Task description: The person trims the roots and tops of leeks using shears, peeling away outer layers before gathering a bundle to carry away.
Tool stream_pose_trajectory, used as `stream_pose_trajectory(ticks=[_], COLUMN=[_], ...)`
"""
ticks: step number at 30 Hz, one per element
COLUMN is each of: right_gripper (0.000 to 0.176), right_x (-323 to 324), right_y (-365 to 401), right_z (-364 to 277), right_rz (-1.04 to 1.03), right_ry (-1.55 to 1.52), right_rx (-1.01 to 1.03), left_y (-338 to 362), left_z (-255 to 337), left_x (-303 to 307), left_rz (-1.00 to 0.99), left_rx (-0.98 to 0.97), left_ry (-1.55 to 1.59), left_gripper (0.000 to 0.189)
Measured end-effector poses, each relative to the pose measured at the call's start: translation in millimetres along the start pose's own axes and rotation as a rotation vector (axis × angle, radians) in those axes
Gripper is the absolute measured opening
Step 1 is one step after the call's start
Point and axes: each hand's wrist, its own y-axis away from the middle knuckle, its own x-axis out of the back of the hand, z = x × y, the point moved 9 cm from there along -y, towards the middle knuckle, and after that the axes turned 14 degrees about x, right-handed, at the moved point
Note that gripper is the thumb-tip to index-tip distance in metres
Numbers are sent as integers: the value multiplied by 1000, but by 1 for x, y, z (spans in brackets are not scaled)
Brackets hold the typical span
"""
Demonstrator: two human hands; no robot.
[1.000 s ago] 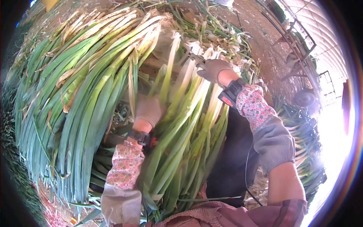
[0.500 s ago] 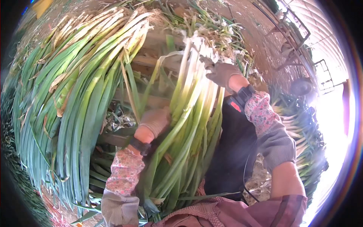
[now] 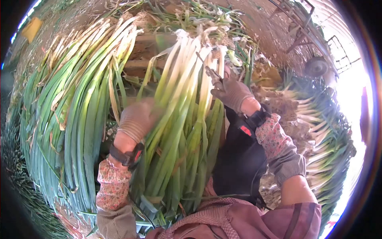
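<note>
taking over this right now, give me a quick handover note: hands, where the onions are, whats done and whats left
Left hand: gloved, blurred, closed round the bunch of green onions mid-stalk.
Right hand: gloved, shut on a small metal tool held near the bunch's white ends.
Bunch: white ends point away from the person, leaves down toward the lap.
Done, by the look of it: a big pile of onions laid side by side on the left.
Left, probably: the bunch in hand, and the loose onions lying on the right.
</note>
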Motion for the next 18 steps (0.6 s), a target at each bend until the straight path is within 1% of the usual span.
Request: stream_pose_trajectory(ticks=[2,3,4,5,7,8,9,11,12,14,16,17,18], right_gripper=[50,48,47,46,40,39,39,36,32,34,38,42,46], right_x=[-13,-14,-16,-17,-5,-19,-33,-46,-29,-12,-14,-25,-31], right_y=[16,21,26,32,43,37,33,34,42,47,46,42,41], right_z=[8,9,10,10,-6,-6,-6,-4,-15,-17,-1,11,16], right_rz=[-89,-98,-106,-114,-70,-28,24,6,14,-45,-26,18,37], right_ry=[-134,-151,-167,-184,-179,-102,-12,11,-5,-128,-204,-222,-285], right_rx=[-129,-146,-162,-179,-117,45,202,270,253,115,65,81,53], left_y=[4,6,4,4,0,-7,-13,-19,-23,-31,-41,-43,-46], left_z=[20,33,48,58,69,70,71,75,75,70,60,53,45], left_x=[-6,-9,-15,-20,-35,-43,-46,-53,-57,-59,-48,-43,-41], left_rz=[-4,-1,-70,-80,-103,-100,-89,-79,-95,-124,-150,-168,-159], left_rx=[13,21,21,54,121,138,167,227,239,266,280,288,279], left_ry=[-119,-179,-224,-250,-305,-340,-366,-406,-384,-345,-252,-206,-124], left_gripper=[47,50,62,64,68,72,72,74,74,75,68,65,65])
